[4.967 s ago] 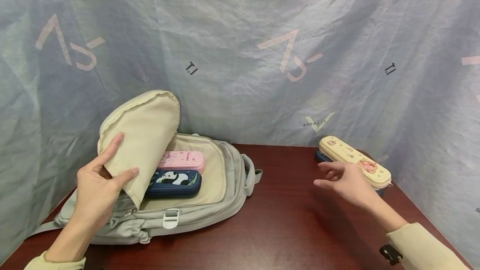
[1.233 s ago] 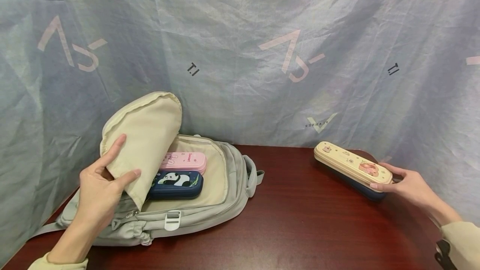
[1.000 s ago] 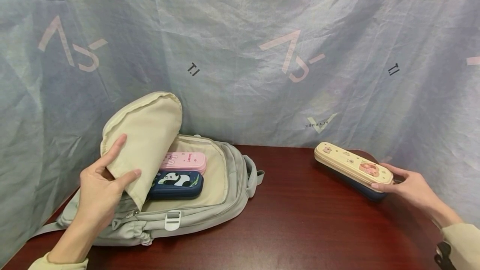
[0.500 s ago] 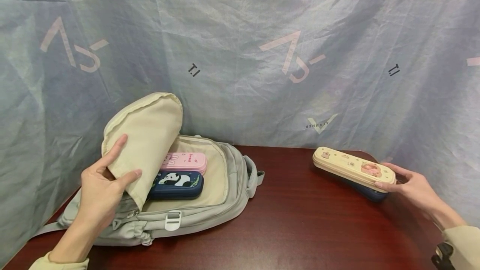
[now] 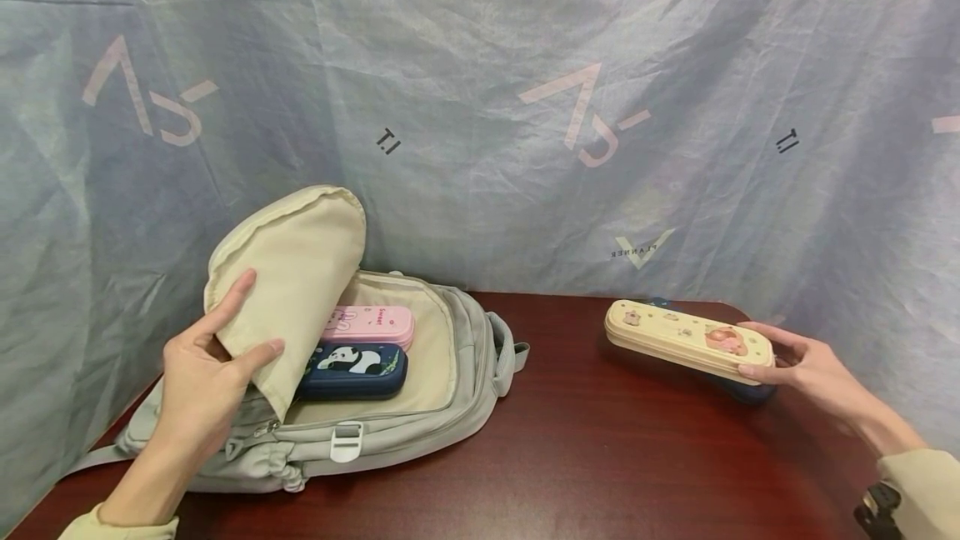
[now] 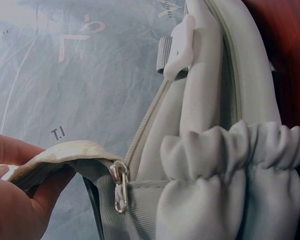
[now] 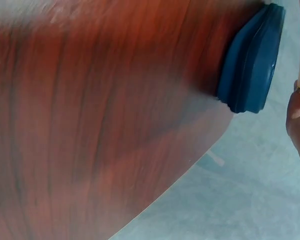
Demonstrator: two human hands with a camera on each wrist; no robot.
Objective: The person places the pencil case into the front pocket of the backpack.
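Grey-blue crinkled cloth backdrop (image 5: 465,90), printed with pale marks and lettering, stands behind and to both sides. Below it, a reddish-brown wood-grain table (image 5: 570,457).

On the table's left half, a pale grey fabric backpack (image 5: 468,373) lies flat, its main compartment open. Its rounded cream-lined flap (image 5: 292,273) is lifted and folded back, partly overhanging the contents.

Cases, four in all. Long cream rounded case with cartoon print (image 5: 675,336): at the table's right side, raised over a plain-ended dark blue case (image 5: 750,391); the right wrist view shows a gap between the two. The dark blue one rests on the table, mostly covered from above. Inside the backpack, side by side: a navy oblong case with a panda picture (image 5: 356,369), nearer the person, and a pink oblong case with a rabbit print (image 5: 382,323) beyond it.

Left hand (image 5: 201,369): thumb and fingers grasping the flap's edge. Right hand (image 5: 813,369): thumb and fingers pinching the cream case by its near end; remaining fingers hidden.

Small fittings: white plastic buckle (image 5: 346,442) on the backpack's near side; silvery metal zip pull (image 6: 120,190) at the flap's corner.

Progress, as judged: about halfway. Two cases in; the cream one in hand but outside, the dark blue one also outside; flap not closed.
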